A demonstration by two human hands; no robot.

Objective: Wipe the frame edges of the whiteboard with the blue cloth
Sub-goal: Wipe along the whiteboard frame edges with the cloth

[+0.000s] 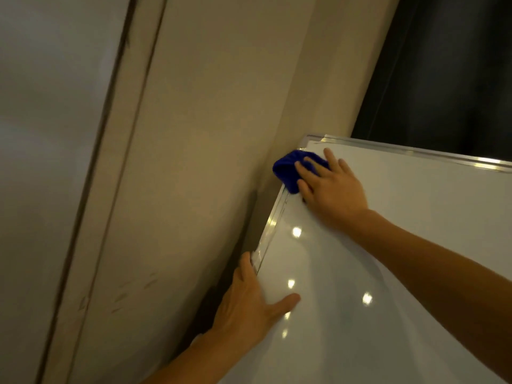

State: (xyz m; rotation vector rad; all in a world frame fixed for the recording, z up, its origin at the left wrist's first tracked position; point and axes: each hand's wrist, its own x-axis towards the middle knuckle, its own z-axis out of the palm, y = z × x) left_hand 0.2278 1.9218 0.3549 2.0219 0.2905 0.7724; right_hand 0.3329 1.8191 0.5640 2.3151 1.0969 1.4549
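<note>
A glossy whiteboard [401, 245] with a thin silver frame [273, 224] fills the lower right, tilted in view. My right hand [331, 185] presses a bunched blue cloth [288, 169] against the left frame edge, just below the board's top left corner. The fingers lie over the cloth and hide part of it. Lower down, my left hand [249, 303] grips the same left edge, thumb spread on the white surface and fingers wrapped behind the frame.
A beige wall [194, 162] stands close behind the board's left edge. A pale door or panel with a dark seam [105, 162] runs along the left. A dark window or curtain [448, 73] sits above the board's top frame.
</note>
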